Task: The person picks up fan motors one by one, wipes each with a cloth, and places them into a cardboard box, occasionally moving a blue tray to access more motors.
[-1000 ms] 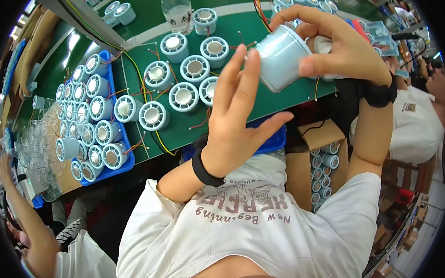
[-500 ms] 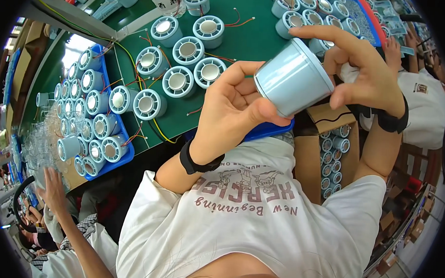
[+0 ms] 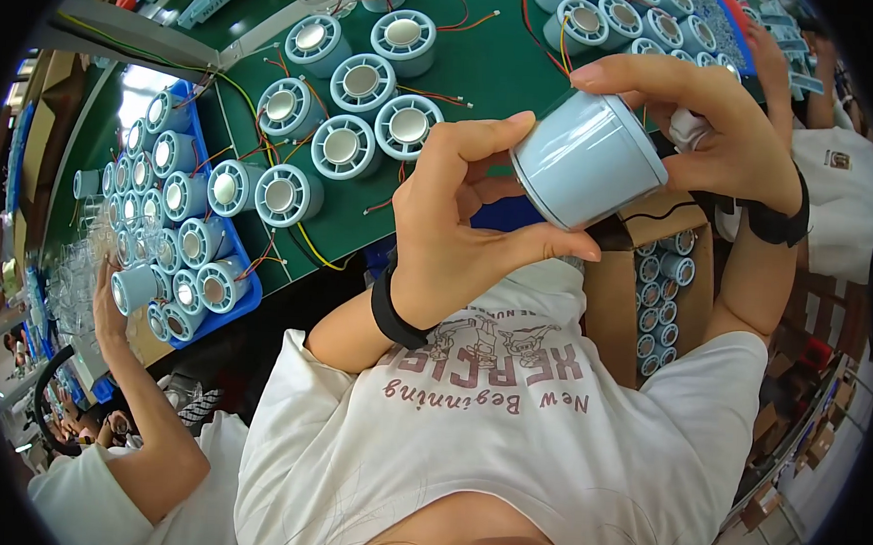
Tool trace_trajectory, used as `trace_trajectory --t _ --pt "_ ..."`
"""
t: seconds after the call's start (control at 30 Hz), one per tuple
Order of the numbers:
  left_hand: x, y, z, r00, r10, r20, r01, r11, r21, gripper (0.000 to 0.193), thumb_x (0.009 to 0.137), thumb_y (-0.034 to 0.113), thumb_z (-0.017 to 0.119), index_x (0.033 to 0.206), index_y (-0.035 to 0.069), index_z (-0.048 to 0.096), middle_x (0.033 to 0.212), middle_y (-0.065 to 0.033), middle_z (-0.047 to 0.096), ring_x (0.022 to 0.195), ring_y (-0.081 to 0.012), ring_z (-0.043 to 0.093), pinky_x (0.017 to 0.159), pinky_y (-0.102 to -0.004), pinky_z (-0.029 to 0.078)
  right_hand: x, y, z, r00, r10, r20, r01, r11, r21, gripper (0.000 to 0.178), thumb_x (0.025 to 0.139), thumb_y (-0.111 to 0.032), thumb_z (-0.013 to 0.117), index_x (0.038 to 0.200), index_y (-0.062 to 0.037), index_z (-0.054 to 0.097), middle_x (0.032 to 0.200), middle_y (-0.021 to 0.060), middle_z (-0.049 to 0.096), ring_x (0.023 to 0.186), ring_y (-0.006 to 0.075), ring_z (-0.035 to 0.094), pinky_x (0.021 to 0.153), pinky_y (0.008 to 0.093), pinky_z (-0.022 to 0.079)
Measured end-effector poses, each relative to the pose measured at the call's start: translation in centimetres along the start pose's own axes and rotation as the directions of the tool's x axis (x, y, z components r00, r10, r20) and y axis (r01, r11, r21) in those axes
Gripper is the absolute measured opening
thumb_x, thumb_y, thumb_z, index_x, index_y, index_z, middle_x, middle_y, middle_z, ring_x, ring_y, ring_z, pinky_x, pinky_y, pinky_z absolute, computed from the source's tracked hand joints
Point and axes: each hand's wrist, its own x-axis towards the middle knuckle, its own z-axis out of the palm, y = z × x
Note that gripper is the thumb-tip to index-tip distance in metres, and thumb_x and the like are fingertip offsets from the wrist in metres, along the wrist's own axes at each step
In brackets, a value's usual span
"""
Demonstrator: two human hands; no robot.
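A glossy light blue cup-shaped housing (image 3: pixel 589 160) is held up in front of my chest, tilted on its side. My left hand (image 3: pixel 464 201) grips its left end, with the index finger above and the thumb below. Round the right end curls my right hand (image 3: pixel 720 129), its index finger on the upper edge and its thumb at the lower right. Whatever is inside the housing is turned away from me. Beyond my left hand, several similar light blue units (image 3: pixel 409 125) with spoked rims, silver discs and thin wires stand on the green table (image 3: pixel 465 64).
At left, a blue tray (image 3: pixel 245 298) is packed with such units, beside a heap of clear plastic pieces (image 3: pixel 71 276). Co-workers' arms (image 3: pixel 153 397) reach in from the sides. Below my right hand, a cardboard box (image 3: pixel 610 324) holds more units. Further units (image 3: pixel 623 22) stand at far right.
Both hands have shifted slightly right with the housing, which has turned a little. My left thumb has slid toward its lower edge. At left, a co-worker's hand has moved up beside the tray.
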Motion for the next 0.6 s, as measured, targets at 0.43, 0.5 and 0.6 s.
trace_trajectory --t 0.43,0.5,0.6 --pt "-0.2 -0.3 -4.7 0.999 -0.044 0.000 0.013 0.292 0.956 0.073 0.072 0.027 0.086 0.133 0.002 0.055 0.124 -0.0179 0.052 0.111 -0.0385 0.046 0.094 -0.0476 0.039 -2.6 3.2 3.0 0.739 0.513 -0.437 -0.671 0.617 -0.411 0.053 0.077 -0.034 0.082 0.107 0.0053 0.062 0.081 0.0182 0.070 0.067 0.0300 0.070 0.062 0.0365 0.054" --pt "-0.1 -0.8 -5.1 0.994 -0.107 -0.019 0.046 0.259 0.965 0.069 0.073 0.027 0.085 0.131 0.004 0.057 0.127 -0.0173 0.049 0.116 -0.0394 0.043 0.096 -0.0485 0.037 -3.0 5.8 4.1 0.722 0.518 -0.459 -0.692 0.554 -0.463 0.056 0.078 -0.034 0.081 0.111 0.0055 0.061 0.081 0.0190 0.069 0.069 0.0300 0.070 0.063 0.0369 0.054" --pt "0.2 -0.7 -5.1 0.993 -0.115 -0.021 0.050 0.253 0.966 0.067 0.073 0.025 0.085 0.131 0.004 0.057 0.128 -0.0161 0.048 0.117 -0.0389 0.043 0.097 -0.0485 0.037 -3.2 7.9 5.5 0.686 0.514 -0.514 -0.723 0.406 -0.559 0.062 0.081 -0.036 0.080 0.121 0.0059 0.058 0.082 0.0206 0.067 0.074 0.0299 0.069 0.065 0.0378 0.053"
